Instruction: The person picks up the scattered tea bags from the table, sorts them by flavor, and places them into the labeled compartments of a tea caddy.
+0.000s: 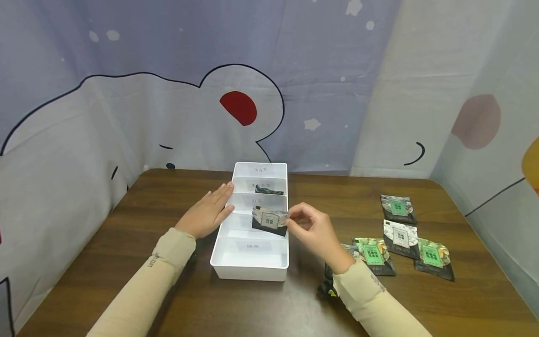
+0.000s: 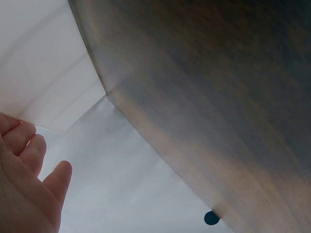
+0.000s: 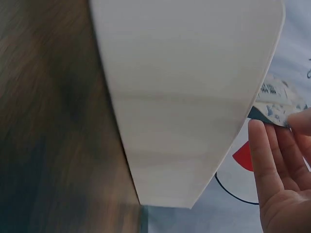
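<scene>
My right hand [image 1: 313, 232] pinches a sachet [image 1: 269, 220] with a grey-and-black front by its right edge, above the middle of a white divided box [image 1: 252, 273]. In the right wrist view the sachet [image 3: 279, 104] shows partly past the box's rim. My left hand [image 1: 207, 210] rests its straight fingers on the box's left rim; in the left wrist view its fingertips [image 2: 22, 136] touch the box wall. Paper labels mark the box's compartments. Inside the second compartment from the back lies a dark green sachet [image 1: 269, 190].
Several sachets lie on the wooden table [image 1: 471, 309] at the right, among them a white-and-black one [image 1: 401, 238] and a green-labelled one [image 1: 397, 208]. More dark packets [image 1: 328, 283] are partly hidden by my right forearm. A printed curtain [image 1: 320, 93] hangs behind the table.
</scene>
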A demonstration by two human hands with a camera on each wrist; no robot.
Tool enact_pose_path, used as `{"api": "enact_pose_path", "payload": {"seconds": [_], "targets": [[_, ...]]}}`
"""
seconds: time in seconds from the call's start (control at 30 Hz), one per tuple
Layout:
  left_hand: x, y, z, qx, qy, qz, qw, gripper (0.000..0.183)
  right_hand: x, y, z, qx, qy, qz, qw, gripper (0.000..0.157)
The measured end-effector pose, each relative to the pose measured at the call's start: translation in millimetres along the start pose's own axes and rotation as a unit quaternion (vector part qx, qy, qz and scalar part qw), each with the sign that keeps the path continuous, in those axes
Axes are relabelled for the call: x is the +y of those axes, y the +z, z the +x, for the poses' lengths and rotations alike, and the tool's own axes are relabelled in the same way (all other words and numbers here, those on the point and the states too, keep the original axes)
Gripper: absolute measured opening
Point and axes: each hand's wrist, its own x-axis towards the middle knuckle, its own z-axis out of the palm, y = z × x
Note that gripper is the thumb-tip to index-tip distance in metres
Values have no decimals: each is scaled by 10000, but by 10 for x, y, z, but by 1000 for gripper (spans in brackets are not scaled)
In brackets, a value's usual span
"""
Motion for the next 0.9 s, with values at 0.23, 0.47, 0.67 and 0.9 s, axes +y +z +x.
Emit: {"api": "enact_pose_path", "payload": {"seconds": [0.23, 0.47, 0.67, 0.9], "targets": [[17, 0, -12, 0, -27, -52, 10000, 69, 52, -45, -53, -353, -756, -758, 9936, 11], [18, 1, -18, -4, -31, -125, 9999, 69, 125, -50, -95, -695, -1492, -1315, 9776, 11], [14, 3, -9, -38, -43, -162, 9999, 69, 150, -61, -119, -698, -1720, -1467, 9716, 14], [15, -8, -10, -59, -73, -189, 9998, 69, 162, -68, -125, -852, -1815, -1329, 9706, 14]]}}
